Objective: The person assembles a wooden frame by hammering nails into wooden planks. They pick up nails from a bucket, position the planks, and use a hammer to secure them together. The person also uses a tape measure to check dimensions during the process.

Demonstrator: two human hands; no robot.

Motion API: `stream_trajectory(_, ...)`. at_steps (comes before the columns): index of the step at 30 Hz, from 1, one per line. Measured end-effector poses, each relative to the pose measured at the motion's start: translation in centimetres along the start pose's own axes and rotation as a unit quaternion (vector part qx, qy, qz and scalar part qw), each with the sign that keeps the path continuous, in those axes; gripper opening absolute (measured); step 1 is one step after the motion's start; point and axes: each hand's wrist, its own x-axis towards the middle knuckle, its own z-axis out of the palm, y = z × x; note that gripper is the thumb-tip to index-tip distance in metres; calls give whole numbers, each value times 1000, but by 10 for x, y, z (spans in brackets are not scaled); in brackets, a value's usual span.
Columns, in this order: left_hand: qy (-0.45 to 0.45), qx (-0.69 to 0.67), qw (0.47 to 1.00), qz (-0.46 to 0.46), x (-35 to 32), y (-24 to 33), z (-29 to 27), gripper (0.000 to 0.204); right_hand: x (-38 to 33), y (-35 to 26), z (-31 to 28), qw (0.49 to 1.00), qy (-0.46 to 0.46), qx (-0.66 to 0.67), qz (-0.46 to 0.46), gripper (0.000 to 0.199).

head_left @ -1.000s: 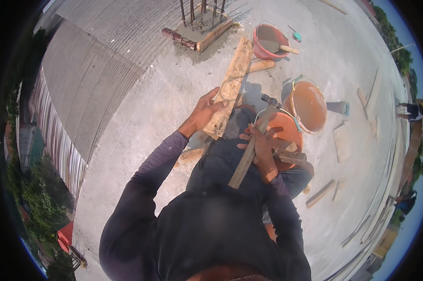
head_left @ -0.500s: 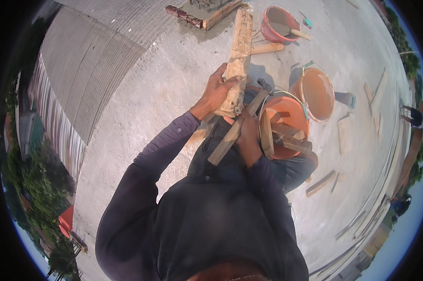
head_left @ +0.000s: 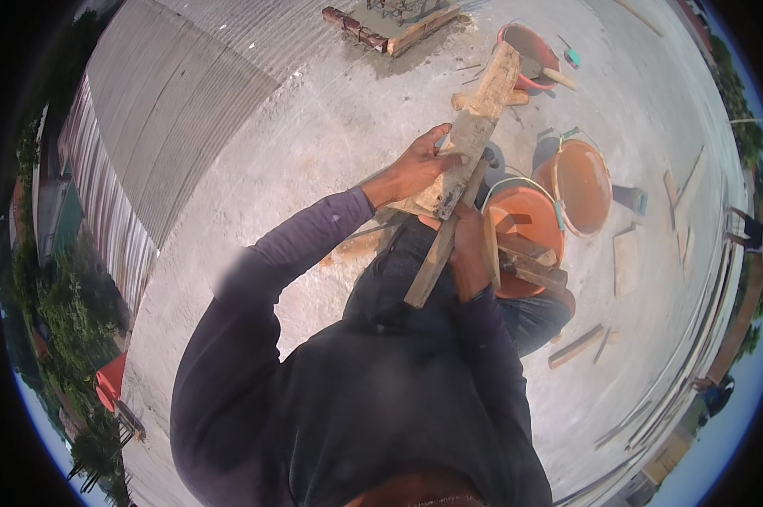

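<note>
A pale, rough wooden board (head_left: 476, 122) points away from me, tilted to the right, with my left hand (head_left: 417, 173) closed around its near part. My right hand (head_left: 470, 241) grips the squared wooden handle of a hammer (head_left: 429, 269) beside the board's near end. Its dark head is partly hidden behind the board. Just right of that hand, an orange bucket (head_left: 526, 203) holds several wood offcuts (head_left: 529, 270). Another orange bucket (head_left: 586, 182) stands beyond it.
Farther off, a red bucket (head_left: 553, 52) holds grey material and a wooden-handled tool. Formwork boards (head_left: 356, 29) frame wet concrete at the far edge. Wood pieces (head_left: 624, 260) lie on the slab at right. Corrugated roofing (head_left: 179, 101) borders the left. Other people (head_left: 748, 228) are at the far right.
The board's far end has swung to the right and both hands have shifted slightly right in the picture. The whole view has also shifted. Both grips are kept.
</note>
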Motion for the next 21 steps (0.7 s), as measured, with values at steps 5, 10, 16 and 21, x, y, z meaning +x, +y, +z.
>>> stream_trajectory(5, 20, 18, 999, -28, 0, -2, 4, 71, 9, 7, -14, 999, -26, 35, 10, 43)
stream_trajectory(10, 25, -62, 998, -14, 2, -16, -1, 72, 10, 8, -14, 997, -37, 59, 16, 40)
stream_trajectory(16, 25, -71, 997, 7, 3, -23, -4, 71, 3, 1, -5, 996, -39, 72, 22, 37)
stream_trajectory(21, 70, -71, 995, 3, 3, -18, 2, 75, 4, 2, -2, 997, -20, 69, 8, 37)
